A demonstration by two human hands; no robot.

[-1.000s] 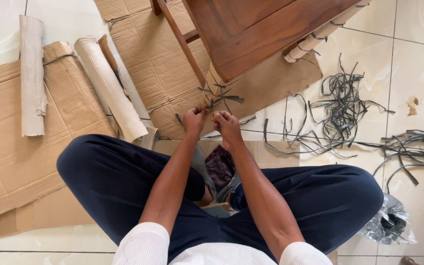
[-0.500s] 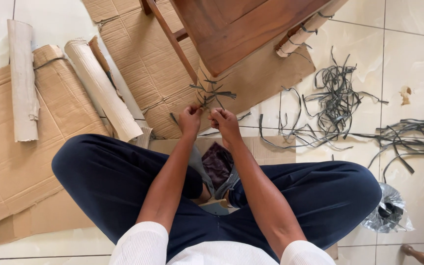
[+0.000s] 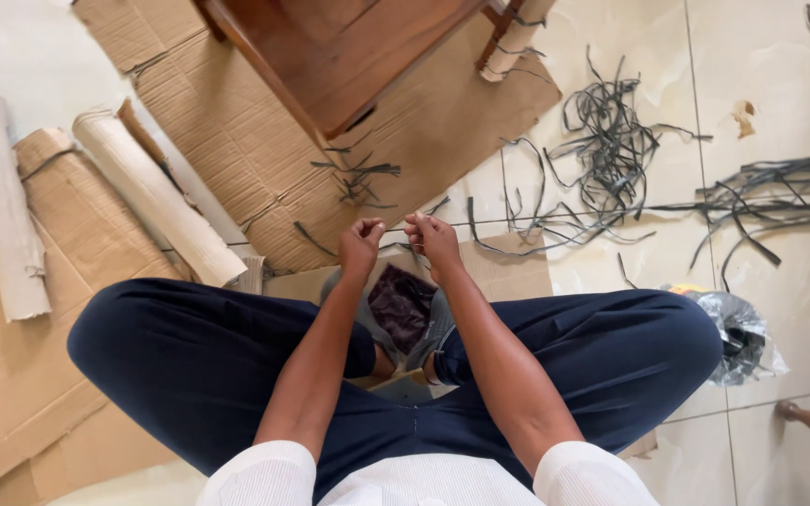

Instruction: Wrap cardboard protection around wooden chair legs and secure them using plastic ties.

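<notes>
I sit cross-legged on a tiled floor in dark blue trousers. My left hand (image 3: 360, 244) and my right hand (image 3: 431, 237) are held close together in front of my knees, both closed on a thin grey plastic strap (image 3: 396, 246) that runs between them. Just beyond them stands a brown wooden chair (image 3: 339, 47), one leg wrapped in corrugated cardboard with grey strap ends (image 3: 360, 178) sticking out from it. A second wrapped leg (image 3: 513, 37) shows at the top.
Flattened cardboard sheets (image 3: 246, 150) lie under the chair and to the left, with two cardboard rolls (image 3: 147, 192) beside them. A tangle of grey straps (image 3: 611, 141) is spread on the tiles to the right. A crumpled clear plastic bag (image 3: 738, 337) lies by my right knee.
My hands have drawn back from the wrapped chair leg toward my body, still gripping the strap. The view has tilted, so the chair sits higher and further left.
</notes>
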